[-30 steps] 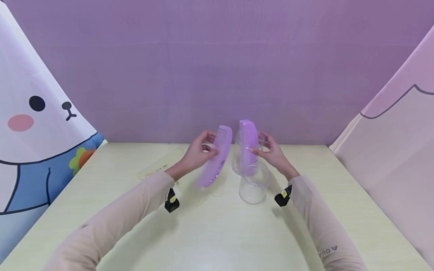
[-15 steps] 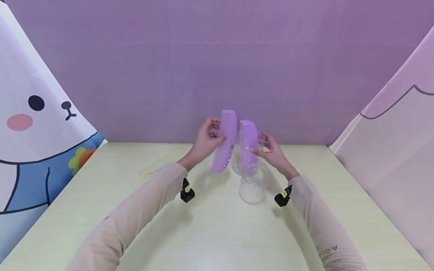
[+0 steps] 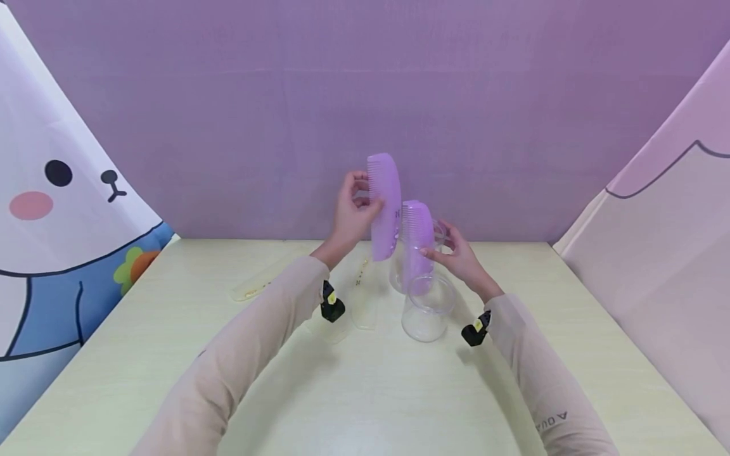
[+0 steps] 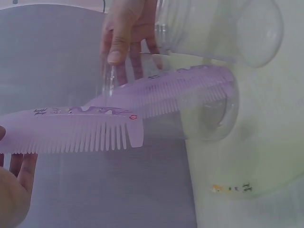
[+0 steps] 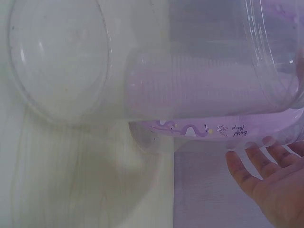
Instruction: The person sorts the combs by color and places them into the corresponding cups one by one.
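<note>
The left hand (image 3: 352, 212) is pinching a purple comb (image 3: 384, 206) upright just above the far cup (image 3: 436, 237). The right hand (image 3: 459, 256) is gripping that cup, which is holding a second comb (image 3: 417, 244), behind the near cup (image 3: 428, 310).

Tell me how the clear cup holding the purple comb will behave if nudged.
The clear cup looks thin and light, so it probably slides easily. The purple comb stands tall above its rim, so it may tip; the right hand steadies it.
</note>
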`<state>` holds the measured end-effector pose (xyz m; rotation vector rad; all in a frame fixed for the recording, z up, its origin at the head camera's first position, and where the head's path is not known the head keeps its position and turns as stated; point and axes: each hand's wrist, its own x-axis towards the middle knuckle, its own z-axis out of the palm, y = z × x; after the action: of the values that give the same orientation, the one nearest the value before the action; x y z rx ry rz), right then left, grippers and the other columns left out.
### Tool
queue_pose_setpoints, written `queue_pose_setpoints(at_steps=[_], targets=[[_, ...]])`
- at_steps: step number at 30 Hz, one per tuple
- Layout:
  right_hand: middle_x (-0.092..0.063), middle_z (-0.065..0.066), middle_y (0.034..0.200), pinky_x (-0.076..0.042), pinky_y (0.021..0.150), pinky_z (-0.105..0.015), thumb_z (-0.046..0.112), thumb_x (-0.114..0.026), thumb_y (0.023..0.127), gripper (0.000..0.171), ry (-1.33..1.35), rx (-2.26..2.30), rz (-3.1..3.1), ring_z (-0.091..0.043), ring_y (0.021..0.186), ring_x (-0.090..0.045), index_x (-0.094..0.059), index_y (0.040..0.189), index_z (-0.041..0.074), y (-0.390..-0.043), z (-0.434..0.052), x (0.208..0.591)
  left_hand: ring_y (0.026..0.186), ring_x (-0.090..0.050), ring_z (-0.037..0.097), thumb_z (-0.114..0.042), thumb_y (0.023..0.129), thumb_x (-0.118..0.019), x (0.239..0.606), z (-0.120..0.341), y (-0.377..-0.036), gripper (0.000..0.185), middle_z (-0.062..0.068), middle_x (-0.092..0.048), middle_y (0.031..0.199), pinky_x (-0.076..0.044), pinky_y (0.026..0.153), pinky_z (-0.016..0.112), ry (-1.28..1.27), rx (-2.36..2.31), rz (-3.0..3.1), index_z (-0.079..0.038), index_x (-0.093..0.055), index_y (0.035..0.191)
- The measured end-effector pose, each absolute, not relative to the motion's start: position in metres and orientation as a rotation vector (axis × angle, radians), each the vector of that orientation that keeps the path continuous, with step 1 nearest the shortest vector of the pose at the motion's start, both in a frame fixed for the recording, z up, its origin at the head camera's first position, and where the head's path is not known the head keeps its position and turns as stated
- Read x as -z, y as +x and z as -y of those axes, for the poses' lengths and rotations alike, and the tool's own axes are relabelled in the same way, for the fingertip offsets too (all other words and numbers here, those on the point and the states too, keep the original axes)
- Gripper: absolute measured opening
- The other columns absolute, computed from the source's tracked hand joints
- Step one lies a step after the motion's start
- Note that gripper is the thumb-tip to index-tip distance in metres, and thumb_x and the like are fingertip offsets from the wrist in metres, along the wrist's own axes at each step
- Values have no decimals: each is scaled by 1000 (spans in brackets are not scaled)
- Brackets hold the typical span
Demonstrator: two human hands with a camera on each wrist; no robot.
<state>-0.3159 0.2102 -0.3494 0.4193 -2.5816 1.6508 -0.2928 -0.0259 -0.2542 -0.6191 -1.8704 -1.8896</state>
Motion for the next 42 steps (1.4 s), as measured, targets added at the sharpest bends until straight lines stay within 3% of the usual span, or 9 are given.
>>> queue_pose_setpoints(at_steps=[14,21,30,37,42], targets=[[-26,-16,147,-31,105,-54,26,-68,82,85,428,-1652,2580,-38,131,-31,-14,146,10,-315,-211,349,81,-54,28,13,79,-56,234,9,-301,35,21,-51,96,-49,74,31,-608,1887,1643,12,-39,110],[-27,-15,147,-31,105,-54,25,-67,82,84,419,-1668,2584,-36,132,-30,-13,146,12,-315,-211,349,79,-54,26,14,79,-56,234,-3,-308,36,20,-49,95,-51,75,38,-607,1895,1572,12,-37,110],[-27,-18,146,-34,102,-54,36,-69,79,90,452,-1617,2574,-39,129,-32,-14,145,9,-312,-209,350,77,-56,35,14,80,-55,247,-19,-309,36,23,-47,95,-51,74,48,-596,1905,1588,12,-36,110],[-23,-21,148,-31,104,-55,18,-66,83,83,433,-1704,2582,-41,132,-29,-12,145,4,-301,-203,334,84,-59,29,5,84,-57,271,-27,-320,36,15,-47,102,-54,76,32,-564,1912,1687,2,-37,114],[-25,-17,148,-32,104,-53,22,-67,82,85,434,-1712,2567,-38,132,-30,-12,146,9,-310,-206,344,88,-59,28,5,84,-57,282,-32,-320,35,14,-48,104,-54,77,28,-545,1942,1737,0,-38,114]])
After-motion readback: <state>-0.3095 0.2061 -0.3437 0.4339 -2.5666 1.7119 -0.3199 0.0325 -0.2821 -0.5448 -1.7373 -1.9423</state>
